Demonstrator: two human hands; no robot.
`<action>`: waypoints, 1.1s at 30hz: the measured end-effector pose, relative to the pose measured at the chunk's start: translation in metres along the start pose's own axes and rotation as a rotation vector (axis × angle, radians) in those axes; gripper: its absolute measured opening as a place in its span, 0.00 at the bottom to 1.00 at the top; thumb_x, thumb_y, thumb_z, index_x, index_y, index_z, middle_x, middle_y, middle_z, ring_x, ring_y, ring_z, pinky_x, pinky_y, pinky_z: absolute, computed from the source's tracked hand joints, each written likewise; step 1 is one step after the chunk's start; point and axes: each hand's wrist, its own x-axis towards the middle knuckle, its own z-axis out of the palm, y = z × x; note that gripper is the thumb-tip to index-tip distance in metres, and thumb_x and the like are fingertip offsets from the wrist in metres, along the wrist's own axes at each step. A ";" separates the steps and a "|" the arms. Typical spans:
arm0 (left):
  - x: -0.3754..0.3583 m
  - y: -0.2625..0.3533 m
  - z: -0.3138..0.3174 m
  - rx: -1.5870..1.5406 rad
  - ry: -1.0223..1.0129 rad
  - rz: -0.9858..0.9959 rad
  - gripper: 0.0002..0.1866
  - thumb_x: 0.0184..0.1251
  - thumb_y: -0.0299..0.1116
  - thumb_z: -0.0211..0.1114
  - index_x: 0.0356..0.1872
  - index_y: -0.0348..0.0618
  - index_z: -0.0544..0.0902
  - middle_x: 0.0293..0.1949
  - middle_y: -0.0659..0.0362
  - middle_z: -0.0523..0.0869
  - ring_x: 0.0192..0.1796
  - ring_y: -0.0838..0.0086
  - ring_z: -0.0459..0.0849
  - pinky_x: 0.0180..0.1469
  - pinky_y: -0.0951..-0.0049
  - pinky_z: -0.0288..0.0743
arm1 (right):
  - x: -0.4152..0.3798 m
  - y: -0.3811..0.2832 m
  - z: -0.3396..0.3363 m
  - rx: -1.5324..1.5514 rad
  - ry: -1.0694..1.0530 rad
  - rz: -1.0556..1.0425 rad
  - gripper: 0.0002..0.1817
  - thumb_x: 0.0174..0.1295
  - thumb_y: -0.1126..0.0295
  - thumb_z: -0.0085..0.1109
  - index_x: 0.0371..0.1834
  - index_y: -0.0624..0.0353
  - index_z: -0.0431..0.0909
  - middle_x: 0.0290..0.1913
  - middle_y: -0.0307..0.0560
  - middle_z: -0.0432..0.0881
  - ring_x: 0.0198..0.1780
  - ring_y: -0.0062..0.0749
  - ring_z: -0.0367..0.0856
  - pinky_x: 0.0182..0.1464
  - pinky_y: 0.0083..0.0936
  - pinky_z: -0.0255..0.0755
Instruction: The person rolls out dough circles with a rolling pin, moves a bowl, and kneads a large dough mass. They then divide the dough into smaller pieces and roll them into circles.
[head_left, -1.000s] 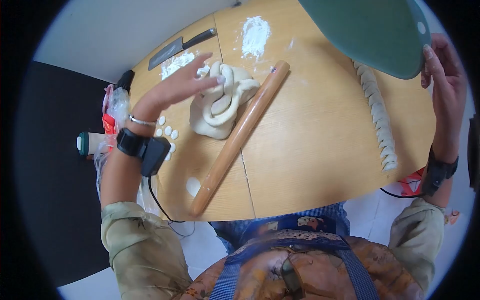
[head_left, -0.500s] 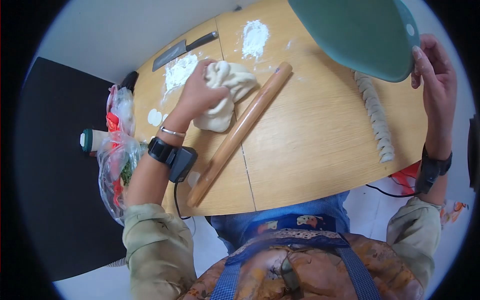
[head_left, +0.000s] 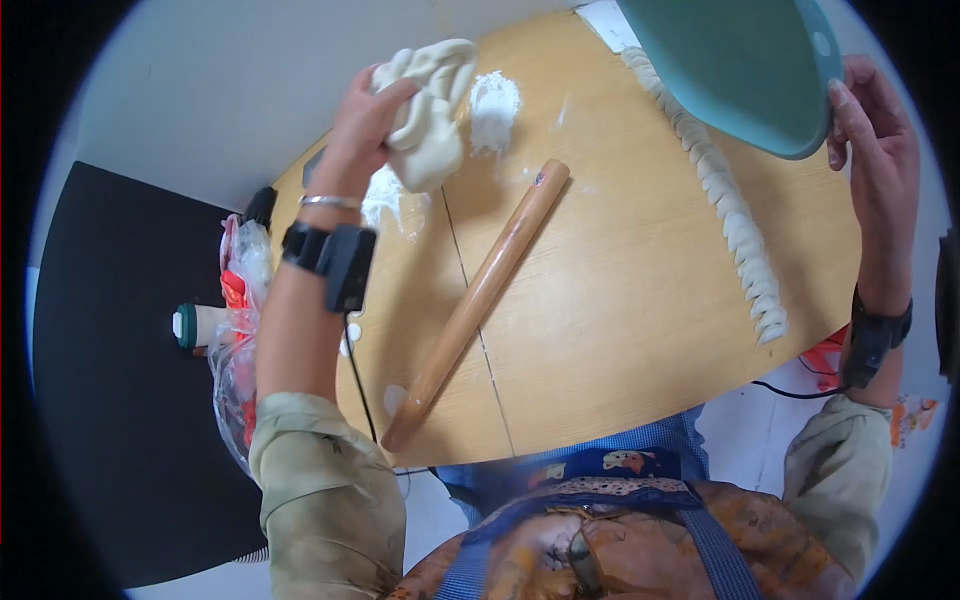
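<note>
Dough clump up at 11 o'clock, left hand curled round it; right hand pinching green basin rim, 2 o'clock.

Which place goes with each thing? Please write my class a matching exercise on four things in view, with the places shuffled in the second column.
Things:
1. rolling pin
2. dough mass
3. green basin
4. row of overlapping pale pieces

Places:
A. held at its edge by the right hand
B. running down the right side of the table
C. lying across the table's seam
D. raised in the left hand

Right pairs: 1-C, 2-D, 3-A, 4-B
</note>
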 end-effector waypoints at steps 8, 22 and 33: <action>0.076 -0.031 0.059 0.352 -0.070 0.011 0.28 0.61 0.29 0.73 0.61 0.30 0.76 0.49 0.50 0.86 0.46 0.65 0.88 0.48 0.64 0.86 | -0.001 -0.002 -0.013 -0.111 0.024 -0.004 0.12 0.76 0.67 0.58 0.57 0.62 0.78 0.33 0.30 0.74 0.27 0.06 0.66 0.26 0.11 0.61; 0.098 -0.039 0.060 0.999 -0.184 0.004 0.43 0.60 0.54 0.72 0.70 0.34 0.72 0.61 0.44 0.82 0.62 0.53 0.81 0.64 0.54 0.76 | 0.000 0.012 0.001 -0.053 -0.048 0.018 0.10 0.75 0.69 0.58 0.54 0.60 0.77 0.31 0.29 0.73 0.24 0.06 0.67 0.22 0.08 0.61; 0.097 -0.052 0.102 1.338 -0.193 0.225 0.26 0.62 0.47 0.69 0.56 0.42 0.87 0.60 0.46 0.84 0.61 0.49 0.82 0.60 0.53 0.79 | 0.015 -0.001 0.032 -0.081 -0.068 -0.025 0.10 0.75 0.68 0.58 0.53 0.60 0.77 0.32 0.30 0.76 0.24 0.06 0.68 0.24 0.07 0.62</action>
